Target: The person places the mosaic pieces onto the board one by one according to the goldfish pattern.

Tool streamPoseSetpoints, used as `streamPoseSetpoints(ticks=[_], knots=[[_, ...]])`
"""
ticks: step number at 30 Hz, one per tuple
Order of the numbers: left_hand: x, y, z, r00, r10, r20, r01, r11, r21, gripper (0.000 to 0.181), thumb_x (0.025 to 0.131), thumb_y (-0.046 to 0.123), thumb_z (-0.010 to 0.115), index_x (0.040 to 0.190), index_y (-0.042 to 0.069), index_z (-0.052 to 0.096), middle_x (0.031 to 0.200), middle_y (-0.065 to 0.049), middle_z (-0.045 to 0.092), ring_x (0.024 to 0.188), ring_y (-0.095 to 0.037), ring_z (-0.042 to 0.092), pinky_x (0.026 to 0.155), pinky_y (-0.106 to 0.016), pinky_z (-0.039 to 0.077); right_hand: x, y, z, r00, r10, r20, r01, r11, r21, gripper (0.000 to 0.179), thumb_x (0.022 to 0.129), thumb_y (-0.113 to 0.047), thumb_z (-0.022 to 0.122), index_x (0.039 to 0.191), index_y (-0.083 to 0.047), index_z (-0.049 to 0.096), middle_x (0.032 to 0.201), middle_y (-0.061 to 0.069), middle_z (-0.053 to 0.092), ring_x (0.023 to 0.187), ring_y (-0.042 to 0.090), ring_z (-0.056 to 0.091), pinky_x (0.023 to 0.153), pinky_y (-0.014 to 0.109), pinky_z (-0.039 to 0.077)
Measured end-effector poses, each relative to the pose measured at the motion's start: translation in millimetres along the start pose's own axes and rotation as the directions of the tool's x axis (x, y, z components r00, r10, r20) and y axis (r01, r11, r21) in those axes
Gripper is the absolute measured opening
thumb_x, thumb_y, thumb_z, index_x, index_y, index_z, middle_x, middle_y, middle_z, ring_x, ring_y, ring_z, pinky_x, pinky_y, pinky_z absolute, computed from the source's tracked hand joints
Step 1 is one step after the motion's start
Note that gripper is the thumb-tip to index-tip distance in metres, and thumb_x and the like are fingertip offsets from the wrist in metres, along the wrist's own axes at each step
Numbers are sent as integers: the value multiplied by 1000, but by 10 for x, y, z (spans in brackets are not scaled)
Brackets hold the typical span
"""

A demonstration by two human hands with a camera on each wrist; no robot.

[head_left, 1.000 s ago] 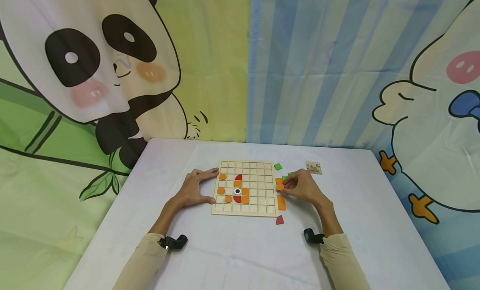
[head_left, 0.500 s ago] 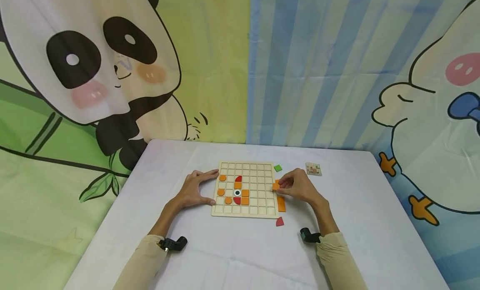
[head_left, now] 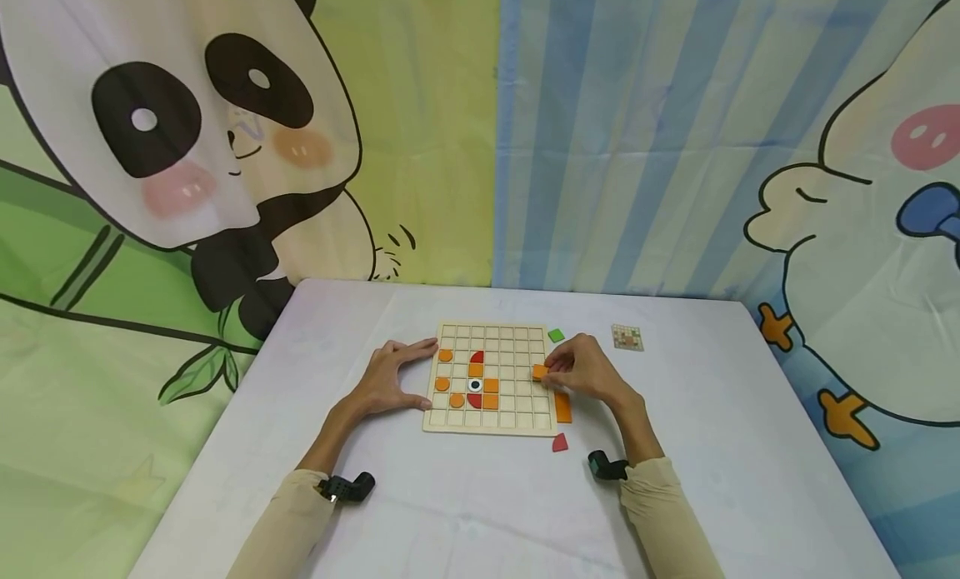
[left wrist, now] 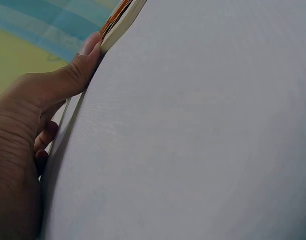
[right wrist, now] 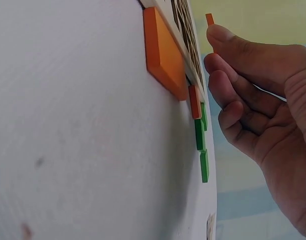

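Observation:
A pale wooden grid board (head_left: 517, 396) lies on the white table, with orange round tiles (head_left: 442, 385), orange square tiles (head_left: 491, 401), red curved tiles (head_left: 475, 401) and an eye tile (head_left: 475, 386) in its cells. My left hand (head_left: 382, 379) touches the board's left edge, thumb and fingers spread apart; the thumb (left wrist: 78, 75) meets the edge in the left wrist view. Between thumb and fingertips my right hand (head_left: 588, 366) pinches an orange square tile (head_left: 539, 372), held above the board's right side. That tile shows edge-on as a thin orange piece (right wrist: 209, 19) in the right wrist view.
Right of the board lie a larger orange tile (head_left: 563, 408), a red curved tile (head_left: 559, 442) and a green tile (head_left: 556, 336). More green tiles (right wrist: 199, 134) show in the right wrist view. A small pattern card (head_left: 627, 337) lies further right.
My right hand has picked up the orange square tile from beside the board and carried it left over the board's right columns. The left hand stays where it was.

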State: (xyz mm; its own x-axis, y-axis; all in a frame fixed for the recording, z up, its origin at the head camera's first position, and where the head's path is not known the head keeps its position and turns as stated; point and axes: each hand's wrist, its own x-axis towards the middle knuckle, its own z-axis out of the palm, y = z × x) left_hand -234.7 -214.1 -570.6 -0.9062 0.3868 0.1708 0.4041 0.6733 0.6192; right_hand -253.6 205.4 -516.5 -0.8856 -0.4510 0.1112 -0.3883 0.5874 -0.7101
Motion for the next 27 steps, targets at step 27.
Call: streamPoseSetpoints(ticks=[27], knots=[[-6,30,-12,1000,-12,2,12,1000,3,114,62,57,103,161,24,57,172,5,50,117,-22,49,101,-50,33,168,-106,191,997,-73,30,73,997,-24,20,82,-12,97,96,-4,85,83,1,80,70,6,69,69,24,58]])
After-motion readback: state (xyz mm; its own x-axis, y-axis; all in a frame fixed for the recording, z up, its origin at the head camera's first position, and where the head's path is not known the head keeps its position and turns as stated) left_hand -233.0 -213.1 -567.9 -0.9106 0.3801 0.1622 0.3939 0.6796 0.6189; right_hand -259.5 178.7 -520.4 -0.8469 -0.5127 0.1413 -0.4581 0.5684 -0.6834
